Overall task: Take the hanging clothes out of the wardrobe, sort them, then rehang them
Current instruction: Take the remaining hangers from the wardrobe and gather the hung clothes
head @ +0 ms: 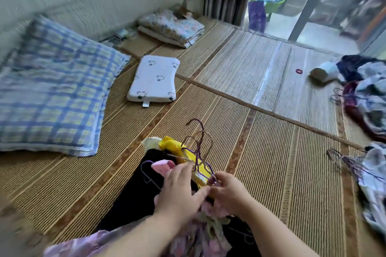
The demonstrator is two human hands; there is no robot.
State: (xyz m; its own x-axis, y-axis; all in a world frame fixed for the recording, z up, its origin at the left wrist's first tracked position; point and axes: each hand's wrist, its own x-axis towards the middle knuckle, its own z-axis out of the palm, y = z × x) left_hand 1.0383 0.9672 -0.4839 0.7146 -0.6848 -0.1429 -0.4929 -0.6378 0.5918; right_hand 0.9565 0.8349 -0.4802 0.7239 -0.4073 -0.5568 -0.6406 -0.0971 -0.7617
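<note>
A bundle of clothes on wire hangers (198, 142) lies on the woven mat in front of me: a black garment (133, 198), a yellow one (175, 146) and a pink one (161, 166). My left hand (179, 192) lies over the pile with its fingers stretched out, touching the clothes. My right hand (227, 190) pinches the purple hanger wires near the yellow garment. The hanger hooks stick up above both hands. A pink floral garment (200, 233) lies under my forearms.
A second heap of clothes on hangers (367, 110) lies at the right edge. A blue plaid pillow (52, 87), a small white pillow (154, 79) and a folded quilt (171, 27) sit at the left and back. A balcony door stands open at the back right.
</note>
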